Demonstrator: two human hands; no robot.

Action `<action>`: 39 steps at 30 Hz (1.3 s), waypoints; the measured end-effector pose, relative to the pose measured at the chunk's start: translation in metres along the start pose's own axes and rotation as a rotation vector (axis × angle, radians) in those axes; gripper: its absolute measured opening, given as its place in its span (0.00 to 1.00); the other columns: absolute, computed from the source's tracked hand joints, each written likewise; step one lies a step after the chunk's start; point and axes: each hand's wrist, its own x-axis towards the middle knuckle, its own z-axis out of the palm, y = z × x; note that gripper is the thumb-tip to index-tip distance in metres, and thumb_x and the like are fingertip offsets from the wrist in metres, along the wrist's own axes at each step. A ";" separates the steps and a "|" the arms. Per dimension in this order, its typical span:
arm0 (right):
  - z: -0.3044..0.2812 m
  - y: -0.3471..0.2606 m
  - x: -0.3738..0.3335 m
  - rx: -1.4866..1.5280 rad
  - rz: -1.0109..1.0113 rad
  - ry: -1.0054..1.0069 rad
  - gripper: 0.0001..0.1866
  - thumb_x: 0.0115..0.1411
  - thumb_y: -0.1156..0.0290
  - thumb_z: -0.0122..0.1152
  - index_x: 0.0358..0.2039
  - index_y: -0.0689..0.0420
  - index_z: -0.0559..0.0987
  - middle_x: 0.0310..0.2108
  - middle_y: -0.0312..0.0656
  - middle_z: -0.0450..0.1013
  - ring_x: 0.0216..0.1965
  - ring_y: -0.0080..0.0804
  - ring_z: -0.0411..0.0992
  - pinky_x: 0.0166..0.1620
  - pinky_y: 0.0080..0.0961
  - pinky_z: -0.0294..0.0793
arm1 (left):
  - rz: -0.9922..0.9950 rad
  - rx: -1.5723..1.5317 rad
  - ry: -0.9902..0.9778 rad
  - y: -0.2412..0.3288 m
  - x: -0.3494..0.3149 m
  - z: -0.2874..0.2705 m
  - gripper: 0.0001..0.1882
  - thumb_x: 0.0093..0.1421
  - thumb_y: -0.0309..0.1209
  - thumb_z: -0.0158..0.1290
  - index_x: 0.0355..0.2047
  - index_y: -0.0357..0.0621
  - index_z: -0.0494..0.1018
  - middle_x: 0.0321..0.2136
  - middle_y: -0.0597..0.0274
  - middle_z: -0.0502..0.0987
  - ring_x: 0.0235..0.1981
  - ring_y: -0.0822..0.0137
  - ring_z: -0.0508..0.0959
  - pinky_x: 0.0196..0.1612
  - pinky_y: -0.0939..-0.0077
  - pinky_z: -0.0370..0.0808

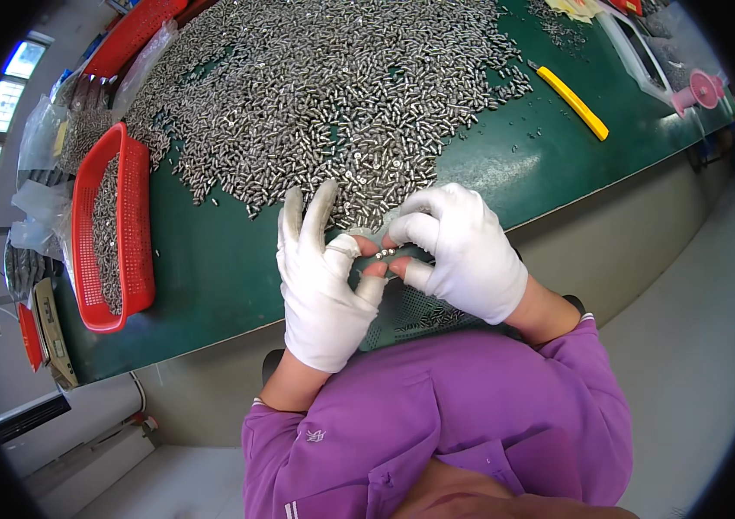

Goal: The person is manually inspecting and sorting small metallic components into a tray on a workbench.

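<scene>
White gloves with bare thumb and index fingertips cover both my hands. Several small shiny metal pieces (385, 253) are pinched in a short row between my left hand (322, 298) and my right hand (474, 259), at the table's near edge. The thumb and index finger of each hand close on them, while other left fingers stretch toward the pile. Just beyond the hands spreads a large heap of small bullet-shaped metal parts (324, 95). Beneath the hands, partly hidden by them, is a green perforated basket (389, 322) with more small dark metal parts inside.
On the green tabletop (211, 277), a red perforated basket (135, 233) of metal parts stands at the left. A yellow utility knife (573, 104) lies to the right. Farther right is a pink spool-like object (699, 92). Clear plastic bags (43, 143) sit at the far left.
</scene>
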 end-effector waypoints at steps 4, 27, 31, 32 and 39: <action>0.000 0.000 -0.001 0.001 -0.016 0.015 0.16 0.44 0.68 0.76 0.36 0.47 0.82 0.40 0.33 0.77 0.42 0.41 0.73 0.47 0.38 0.73 | 0.004 0.010 0.004 0.001 0.000 0.000 0.15 0.48 0.26 0.66 0.34 0.47 0.73 0.67 0.47 0.64 0.68 0.30 0.58 0.66 0.38 0.60; -0.001 0.007 0.013 0.115 -0.169 -0.018 0.09 0.52 0.68 0.69 0.35 0.47 0.82 0.30 0.37 0.76 0.32 0.46 0.75 0.34 0.42 0.75 | 0.038 0.014 0.054 -0.002 0.001 -0.001 0.15 0.46 0.23 0.66 0.33 0.46 0.73 0.64 0.49 0.67 0.66 0.31 0.62 0.64 0.42 0.64; 0.003 0.004 0.014 0.012 -0.251 0.036 0.08 0.49 0.70 0.68 0.32 0.47 0.80 0.28 0.35 0.75 0.31 0.43 0.74 0.34 0.41 0.74 | 0.019 -0.002 0.054 -0.004 -0.003 0.001 0.15 0.45 0.25 0.68 0.31 0.45 0.74 0.63 0.50 0.69 0.67 0.31 0.61 0.65 0.42 0.64; 0.002 0.003 0.014 -0.012 -0.257 0.035 0.08 0.50 0.70 0.68 0.32 0.48 0.79 0.28 0.35 0.75 0.31 0.43 0.74 0.34 0.41 0.74 | 0.007 0.007 0.043 -0.002 -0.003 -0.002 0.14 0.45 0.25 0.68 0.31 0.45 0.75 0.63 0.50 0.68 0.67 0.32 0.60 0.65 0.42 0.63; 0.007 -0.003 0.007 -0.137 -0.188 0.057 0.11 0.47 0.72 0.70 0.31 0.48 0.78 0.34 0.34 0.76 0.35 0.40 0.73 0.39 0.38 0.73 | -0.009 -0.030 0.042 -0.001 0.000 -0.002 0.09 0.45 0.26 0.68 0.27 0.41 0.79 0.62 0.48 0.69 0.66 0.34 0.61 0.66 0.45 0.63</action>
